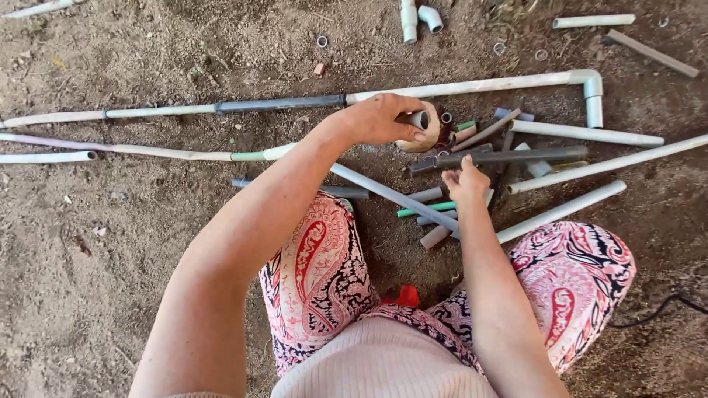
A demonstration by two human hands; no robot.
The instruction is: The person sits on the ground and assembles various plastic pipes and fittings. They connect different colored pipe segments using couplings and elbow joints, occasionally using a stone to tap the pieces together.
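— Sorting through the heap, it looks like: the left hand (383, 118) is curled shut around a short grey pipe stub (417, 118), held just above a round tan piece (428, 140) at the pile's twelve o'clock edge

— And the other one?

— The right hand (466, 181) has its fingers pinched together at the near side of the dark grey pipe (509, 156); I cannot tell whether it truly grips anything

— How far along would you judge it?

— Early, I'd say. The jumble of offcuts (472, 191) between the knees lies mixed, greys, whites and a green piece (424, 211) crossed over each other

— Surroundings?

— Bare brown dirt ground (133, 243), no floor covering. A long jointed pipe (295, 102) runs from nine o'clock to an elbow (592, 82) at two; small rings and two white fittings (419, 16) lie at twelve
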